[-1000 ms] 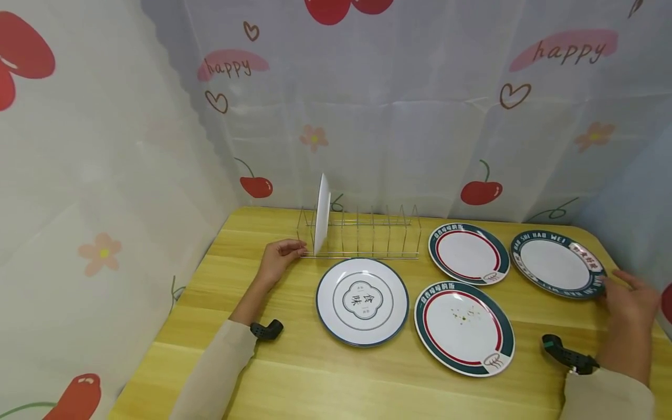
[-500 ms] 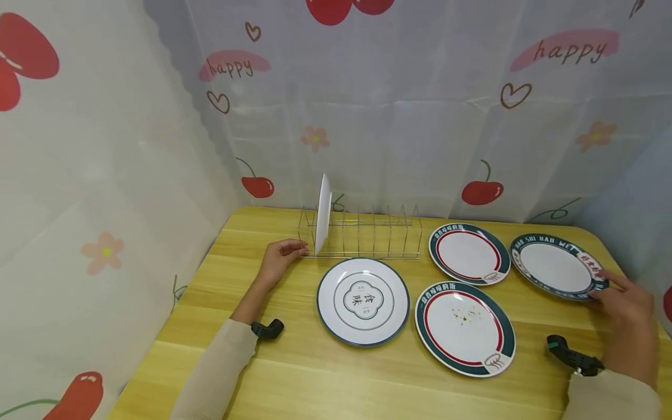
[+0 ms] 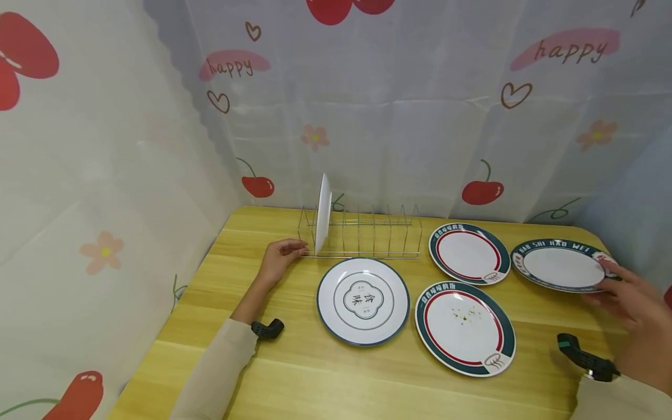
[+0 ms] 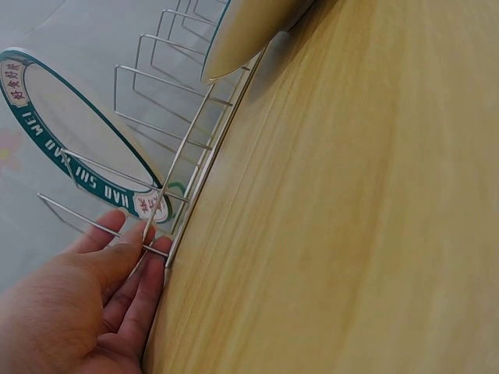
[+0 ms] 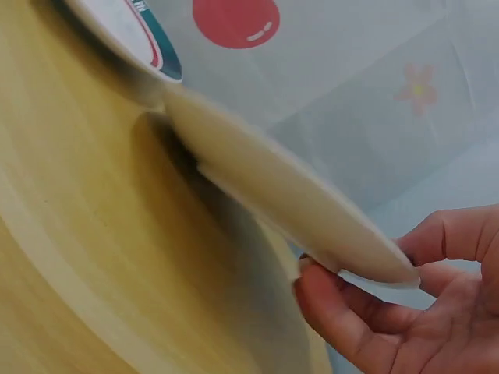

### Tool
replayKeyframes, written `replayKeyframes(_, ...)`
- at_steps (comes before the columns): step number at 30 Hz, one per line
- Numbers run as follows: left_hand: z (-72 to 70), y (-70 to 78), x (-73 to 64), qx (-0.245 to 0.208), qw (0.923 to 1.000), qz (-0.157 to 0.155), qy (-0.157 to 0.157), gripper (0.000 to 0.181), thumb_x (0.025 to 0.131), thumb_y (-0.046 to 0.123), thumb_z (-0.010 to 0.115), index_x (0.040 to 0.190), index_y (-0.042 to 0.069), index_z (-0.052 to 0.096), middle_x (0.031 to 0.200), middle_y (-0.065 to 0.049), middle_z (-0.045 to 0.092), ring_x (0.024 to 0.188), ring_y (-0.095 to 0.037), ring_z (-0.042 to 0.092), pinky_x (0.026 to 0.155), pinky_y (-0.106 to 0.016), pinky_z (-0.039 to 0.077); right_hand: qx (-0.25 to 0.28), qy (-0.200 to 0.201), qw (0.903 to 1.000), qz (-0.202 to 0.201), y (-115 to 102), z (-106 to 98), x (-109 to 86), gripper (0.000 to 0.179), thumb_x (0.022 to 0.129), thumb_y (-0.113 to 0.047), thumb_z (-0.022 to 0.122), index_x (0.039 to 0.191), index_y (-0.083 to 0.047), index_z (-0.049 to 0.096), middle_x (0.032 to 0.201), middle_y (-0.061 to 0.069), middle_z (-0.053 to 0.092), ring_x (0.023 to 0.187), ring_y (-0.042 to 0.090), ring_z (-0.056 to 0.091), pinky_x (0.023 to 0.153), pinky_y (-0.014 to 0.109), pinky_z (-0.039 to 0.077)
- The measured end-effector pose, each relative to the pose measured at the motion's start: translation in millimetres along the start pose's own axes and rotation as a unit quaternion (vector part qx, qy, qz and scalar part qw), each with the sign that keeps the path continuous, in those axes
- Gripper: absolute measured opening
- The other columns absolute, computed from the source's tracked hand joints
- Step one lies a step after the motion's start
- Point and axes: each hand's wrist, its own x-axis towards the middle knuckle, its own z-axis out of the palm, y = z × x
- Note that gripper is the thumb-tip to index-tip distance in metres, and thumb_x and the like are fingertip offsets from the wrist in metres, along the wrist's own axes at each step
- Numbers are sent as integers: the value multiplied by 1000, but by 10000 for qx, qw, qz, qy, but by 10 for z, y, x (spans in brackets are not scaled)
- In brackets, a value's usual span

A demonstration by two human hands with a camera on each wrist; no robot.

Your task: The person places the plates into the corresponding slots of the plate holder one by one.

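Observation:
My left hand pinches the left end of the wire plate rack; in the left wrist view its thumb and fingers close on the wire. One plate stands upright in a slot near that end, its green lettered rim showing in the left wrist view. At the far right, my right hand grips the edge of a green-rimmed plate, thumb on top and fingers beneath. That plate is tilted, its right side raised over the table, and its pale underside shows in the right wrist view.
A blue-rimmed plate lies flat before the rack. To its right lie two plates with green and red rings, a rear one and a front one bearing small food bits. A printed curtain hangs behind the wooden table.
My right hand has moved slightly right and lifted the right side of the green-rimmed plate, which now tilts more. My left hand stays at the rack.

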Motion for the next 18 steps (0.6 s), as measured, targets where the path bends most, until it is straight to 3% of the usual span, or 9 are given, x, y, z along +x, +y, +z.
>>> replayKeyframes(2, 8, 10, -3, -18, 10000, -19, 8, 21, 95, -7, 65, 114, -9, 71, 108, -23, 73, 95, -20, 74, 84, -27, 60, -107, 38, 9999, -125, -44, 5, -45, 70, 107, -8, 34, 160, -29, -6, 125, 21, 50, 66, 4, 64, 62, 18, 57)
replayKeyframes(5, 10, 9, -8, -59, 10000, -38, 33, 20, 94, -4, 67, 114, -7, 72, 109, -23, 73, 95, -20, 74, 84, -28, 60, 552, -38, 9976, -412, -95, 46, -84, 72, 107, -5, 34, 160, -35, -4, 158, 18, 15, 68, 0, 66, 63, 18, 59)
replayKeyframes(8, 5, -2, -9, -39, 10000, -9, 43, 21, 94, 0, 69, 114, -5, 73, 109, -22, 74, 95, -21, 74, 84, -29, 60, 1114, -24, 9907, -781, -139, 87, -118, 72, 106, -5, 35, 162, -34, 0, 147, -5, 32, 66, 1, 68, 61, 19, 59)
replayKeyframes(12, -7, -6, -4, 16, 10000, 34, 20, 20, 94, 2, 70, 113, -3, 74, 108, -21, 74, 96, -24, 74, 85, -30, 60, 1335, 373, 9835, -1166, -162, 100, -103, 71, 106, -5, 40, 163, -32, 8, 119, -16, 45, 62, 1, 67, 54, 19, 58)
replayKeyframes(15, -16, -10, -1, 45, 10000, 50, 4, 20, 94, 3, 70, 112, -2, 75, 108, -20, 74, 97, -25, 74, 85, -31, 61, 1713, 525, 9705, -1614, -47, -26, 106, 69, 106, -6, 48, 163, -33, 19, 122, -14, 47, 66, 1, 68, 53, 22, 59)
replayKeyframes(18, -20, -20, 1, 58, 10000, 62, -6, 19, 94, 3, 70, 113, -2, 75, 108, -20, 74, 97, -26, 74, 85, -31, 61, 2103, 654, 9567, -1904, -181, 53, 17, 67, 106, -3, 47, 162, -31, 23, 140, -10, 40, 68, 0, 69, 52, 21, 58)
